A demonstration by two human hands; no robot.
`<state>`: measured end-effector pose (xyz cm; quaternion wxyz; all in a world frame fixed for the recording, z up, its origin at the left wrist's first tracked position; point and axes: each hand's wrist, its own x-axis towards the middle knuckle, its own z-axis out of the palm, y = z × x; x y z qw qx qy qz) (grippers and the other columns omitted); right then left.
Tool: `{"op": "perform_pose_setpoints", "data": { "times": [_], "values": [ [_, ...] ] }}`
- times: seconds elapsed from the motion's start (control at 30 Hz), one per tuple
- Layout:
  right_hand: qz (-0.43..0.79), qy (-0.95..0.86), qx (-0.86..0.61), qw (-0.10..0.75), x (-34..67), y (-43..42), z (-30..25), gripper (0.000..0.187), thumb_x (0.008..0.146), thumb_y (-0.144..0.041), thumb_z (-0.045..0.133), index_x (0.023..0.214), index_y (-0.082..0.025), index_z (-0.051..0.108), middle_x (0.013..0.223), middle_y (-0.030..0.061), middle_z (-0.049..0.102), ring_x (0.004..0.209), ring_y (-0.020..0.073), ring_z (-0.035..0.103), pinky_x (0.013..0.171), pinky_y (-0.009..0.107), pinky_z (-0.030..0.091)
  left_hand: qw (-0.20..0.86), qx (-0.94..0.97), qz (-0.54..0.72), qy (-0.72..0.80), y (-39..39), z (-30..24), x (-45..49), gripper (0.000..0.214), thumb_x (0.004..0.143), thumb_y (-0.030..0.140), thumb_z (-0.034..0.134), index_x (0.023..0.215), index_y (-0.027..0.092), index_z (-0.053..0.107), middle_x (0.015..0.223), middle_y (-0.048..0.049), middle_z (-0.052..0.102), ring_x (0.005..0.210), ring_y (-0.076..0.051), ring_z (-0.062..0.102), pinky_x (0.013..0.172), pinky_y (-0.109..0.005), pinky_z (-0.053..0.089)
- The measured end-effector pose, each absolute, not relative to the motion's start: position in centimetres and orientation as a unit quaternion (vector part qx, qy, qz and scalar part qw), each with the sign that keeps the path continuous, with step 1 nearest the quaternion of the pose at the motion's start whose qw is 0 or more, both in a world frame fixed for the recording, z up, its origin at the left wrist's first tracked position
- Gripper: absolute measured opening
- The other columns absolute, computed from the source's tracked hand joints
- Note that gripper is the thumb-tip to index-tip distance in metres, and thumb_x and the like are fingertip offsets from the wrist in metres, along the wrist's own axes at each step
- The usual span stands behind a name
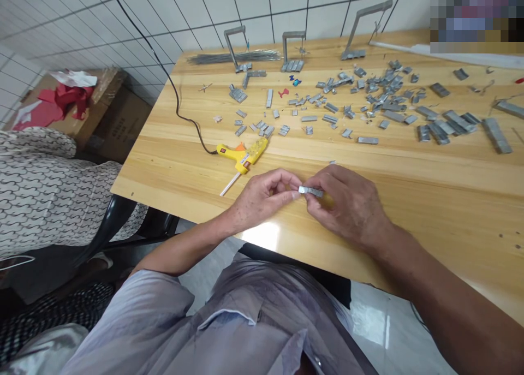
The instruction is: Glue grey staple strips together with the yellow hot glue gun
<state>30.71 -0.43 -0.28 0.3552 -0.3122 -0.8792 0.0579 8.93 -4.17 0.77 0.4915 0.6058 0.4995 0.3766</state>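
Note:
A short silvery strip of staples (310, 191) is held just above the wooden table, near its front edge. The fingertips of my left hand (265, 199) pinch its left end. My right hand (350, 203) grips the other end between thumb and fingers, hiding part of it. To the left of my hands lies a yellow hot glue gun (245, 158) with a white glue stick poking out of its rear. Beyond my hands, many loose staple strips (388, 85) and short pieces are scattered over the wood.
Three bent grey stands built from staple strips (292, 35) rise along the back by the tiled wall. A bundle of thin wires (233, 57) lies behind them. The glue gun's black cord (178, 99) runs off the left side. Another person's patterned clothing (53, 195) shows at left.

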Motion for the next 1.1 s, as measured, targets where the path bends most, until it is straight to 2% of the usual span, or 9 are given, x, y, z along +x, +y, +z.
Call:
{"op": "perform_pose_setpoints", "data": {
  "times": [0.2,1.1],
  "values": [
    [0.059,-0.88,-0.32,0.347,30.74,-0.52,-0.39,0.006,0.094,-0.019,0.063,0.094,-0.02,0.069,0.086,0.0044,0.074,0.078,0.0189,0.068,0.069,0.031,0.049,0.475,0.612,0.371,0.513,-4.14,1.16,9.07,0.019,0.091,0.034,0.078,0.098,0.016,0.075,0.074,0.0017,0.065,0.062,-0.008,0.049,0.057,-0.021,0.038],
    [0.058,-0.888,-0.333,0.313,30.73,-0.46,-0.74,0.009,0.09,-0.02,0.062,0.093,-0.021,0.07,0.085,0.0046,0.075,0.076,0.0202,0.067,0.066,0.032,0.046,0.453,0.631,0.355,0.519,-4.12,0.53,8.98,0.017,0.092,0.032,0.076,0.099,0.017,0.076,0.083,-0.0015,0.073,0.063,-0.008,0.051,0.06,-0.022,0.041]
  ]
}}
